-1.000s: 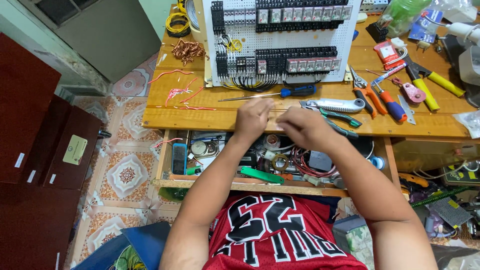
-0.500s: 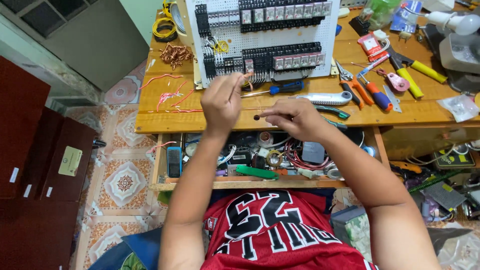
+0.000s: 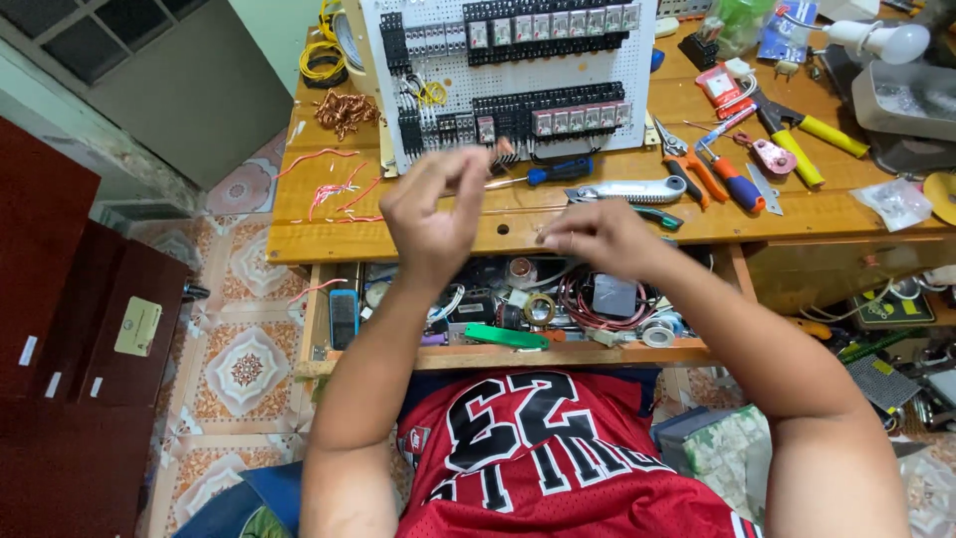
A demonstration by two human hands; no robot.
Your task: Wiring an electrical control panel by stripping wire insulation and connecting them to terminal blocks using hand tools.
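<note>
Item: wooden workbench (image 3: 597, 224), taken as landmark.

- Left hand (image 3: 430, 214): hovering above the bench's front edge, fingertips pinching together, narrow; whatever it is gripping is too small to make out, likely a thin wire end held up for a better look.
- Right hand (image 3: 597, 239): resting low at the front edge, fingers curling inward and nearly closed; contents cannot be told.
- White perforated panel (image 3: 513, 75): lying at the back-centre of the bench, carrying rows of black relays and breakers, tilted towards the person, probably for reach.
- Blue-handled screwdriver (image 3: 550, 173): lying just in front of the panel, near both hands.
- Grey utility knife (image 3: 627, 189): lying beside the screwdriver, towards the bench's right.
- Red wire offcuts (image 3: 334, 189): scattering over the bench's left part.
- Copper strand bundle (image 3: 346, 110): sitting at the back-left.
- Open drawer (image 3: 498, 314): hanging below the front edge, crammed with coils, tape rolls and parts.
- Red-and-white flat packet (image 3: 719, 85): lying at the back-right.
- Clear plastic bag (image 3: 896, 202): lying at the far right edge.
- Pale yellow label (image 3: 137, 326): sticking on the dark red cabinet (image 3: 90, 329), left of the bench.
</note>
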